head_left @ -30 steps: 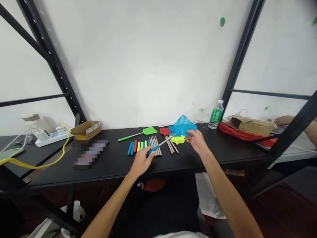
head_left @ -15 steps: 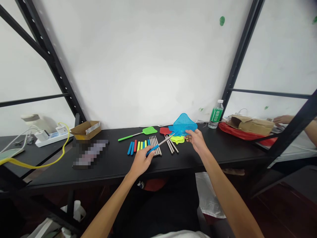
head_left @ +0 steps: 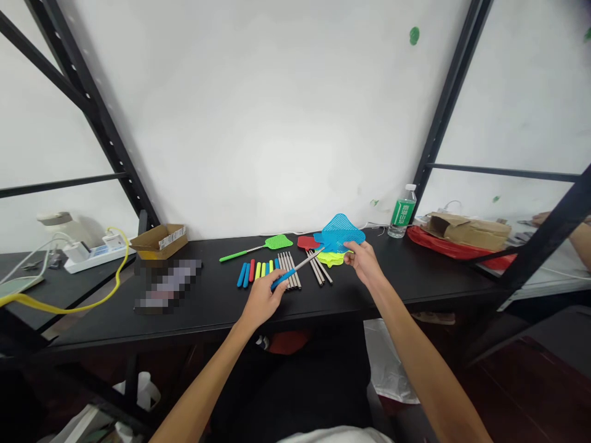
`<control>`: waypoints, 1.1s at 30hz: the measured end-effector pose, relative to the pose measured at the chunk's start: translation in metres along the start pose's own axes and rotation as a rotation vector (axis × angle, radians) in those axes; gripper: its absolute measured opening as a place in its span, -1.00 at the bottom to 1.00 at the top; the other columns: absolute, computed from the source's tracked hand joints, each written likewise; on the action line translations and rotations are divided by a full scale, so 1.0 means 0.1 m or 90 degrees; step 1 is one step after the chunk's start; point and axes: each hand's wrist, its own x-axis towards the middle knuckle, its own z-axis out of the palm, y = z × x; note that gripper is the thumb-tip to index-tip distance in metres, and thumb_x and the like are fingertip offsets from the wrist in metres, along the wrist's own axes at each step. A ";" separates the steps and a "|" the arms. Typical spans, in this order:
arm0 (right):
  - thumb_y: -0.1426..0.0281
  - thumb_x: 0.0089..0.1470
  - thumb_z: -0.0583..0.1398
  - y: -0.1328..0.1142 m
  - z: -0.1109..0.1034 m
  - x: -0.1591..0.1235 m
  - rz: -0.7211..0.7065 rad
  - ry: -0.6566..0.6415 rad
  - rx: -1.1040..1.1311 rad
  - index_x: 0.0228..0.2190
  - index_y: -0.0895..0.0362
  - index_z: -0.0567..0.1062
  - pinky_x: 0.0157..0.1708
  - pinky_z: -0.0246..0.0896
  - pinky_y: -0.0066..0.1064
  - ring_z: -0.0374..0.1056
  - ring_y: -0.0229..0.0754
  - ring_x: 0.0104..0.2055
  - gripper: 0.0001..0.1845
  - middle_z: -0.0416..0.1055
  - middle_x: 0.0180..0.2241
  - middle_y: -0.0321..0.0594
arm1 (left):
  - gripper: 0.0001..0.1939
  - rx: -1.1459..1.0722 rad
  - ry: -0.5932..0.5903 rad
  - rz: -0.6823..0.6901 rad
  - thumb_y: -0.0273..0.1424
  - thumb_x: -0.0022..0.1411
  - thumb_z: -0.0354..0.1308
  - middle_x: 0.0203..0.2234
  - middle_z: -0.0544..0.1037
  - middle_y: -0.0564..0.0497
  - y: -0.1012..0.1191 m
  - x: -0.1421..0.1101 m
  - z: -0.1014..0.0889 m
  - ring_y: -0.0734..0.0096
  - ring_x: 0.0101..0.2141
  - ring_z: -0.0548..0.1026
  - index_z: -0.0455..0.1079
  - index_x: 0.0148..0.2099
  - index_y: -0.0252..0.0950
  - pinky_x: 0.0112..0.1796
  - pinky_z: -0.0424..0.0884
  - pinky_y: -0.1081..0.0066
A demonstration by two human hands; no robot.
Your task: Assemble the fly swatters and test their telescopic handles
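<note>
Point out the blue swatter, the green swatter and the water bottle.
Blue swatter [head_left: 340, 232]: head view, on the mesh head.
Green swatter [head_left: 279, 242]: head view, on the mesh head.
Water bottle [head_left: 401, 213]: head view, on the green label.

At the black tabletop [head_left: 207, 314], the person's left hand [head_left: 263, 301] closes around a blue foam handle [head_left: 284, 279] on a thin metal rod [head_left: 305, 263]. The rod runs up to a blue plastic mesh swatter head [head_left: 340, 232], pinched at its edge by the right hand [head_left: 364, 261]. Just below lie loose coloured foam grips [head_left: 252, 271], bare metal rods [head_left: 289, 271], a red plastic swatter head [head_left: 307, 243] and a yellow-green plastic swatter head [head_left: 330, 259]. A green-handled swatter [head_left: 278, 242] lies further left.
</note>
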 end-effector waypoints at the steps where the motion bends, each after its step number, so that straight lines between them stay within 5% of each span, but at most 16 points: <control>1: 0.31 -0.20 0.35 0.01 0.01 0.00 -0.005 -0.002 -0.009 -0.44 0.09 0.31 -0.63 0.10 -0.50 0.24 -0.39 -0.65 -0.67 0.34 -0.51 -0.44 | -0.68 0.003 0.002 -0.002 -0.22 0.37 0.02 -0.28 0.60 -0.02 -0.01 0.00 0.00 0.29 -0.32 0.52 0.45 0.01 -0.26 -0.31 0.34 0.41; 10: 0.30 -0.20 0.32 0.05 0.17 -0.08 -0.041 0.007 -0.057 -0.45 0.08 0.31 -0.64 0.04 -0.48 0.19 -0.37 -0.68 -0.71 0.30 -0.60 -0.45 | -0.66 0.012 0.033 -0.007 -0.20 0.37 0.01 -0.25 0.61 -0.04 -0.07 0.01 0.01 0.29 -0.33 0.53 0.45 0.01 -0.27 -0.38 0.33 0.44; 18: 0.27 -0.15 0.34 -0.03 0.09 -0.08 -0.052 -0.103 -0.025 -0.52 0.09 0.34 -0.64 0.04 -0.48 0.15 -0.37 -0.66 -0.72 0.27 -0.63 -0.43 | -0.60 -0.067 0.023 -0.020 -0.16 0.36 0.03 -0.18 0.62 -0.06 -0.05 0.01 -0.02 0.21 -0.19 0.54 0.49 0.04 -0.29 -0.20 0.38 0.38; 25: 0.24 -0.16 0.38 -0.14 0.06 -0.11 -0.030 -0.172 -0.017 -0.58 0.10 0.31 -0.66 0.03 -0.48 0.12 -0.40 -0.66 -0.65 0.24 -0.61 -0.44 | -0.52 -0.167 -0.044 -0.057 -0.11 0.35 0.04 -0.45 0.56 0.00 -0.06 0.00 -0.04 0.38 -0.46 0.45 0.49 0.07 -0.35 -0.40 0.34 0.44; 33: 0.25 -0.13 0.34 -0.04 0.13 -0.08 -0.023 -0.105 -0.078 -0.53 0.12 0.36 -0.67 0.09 -0.51 0.20 -0.37 -0.69 -0.71 0.34 -0.63 -0.39 | -0.53 -0.029 0.034 -0.033 -0.12 0.34 0.05 -0.07 0.61 -0.13 -0.09 0.01 0.00 0.08 -0.06 0.53 0.49 0.10 -0.33 -0.09 0.42 0.28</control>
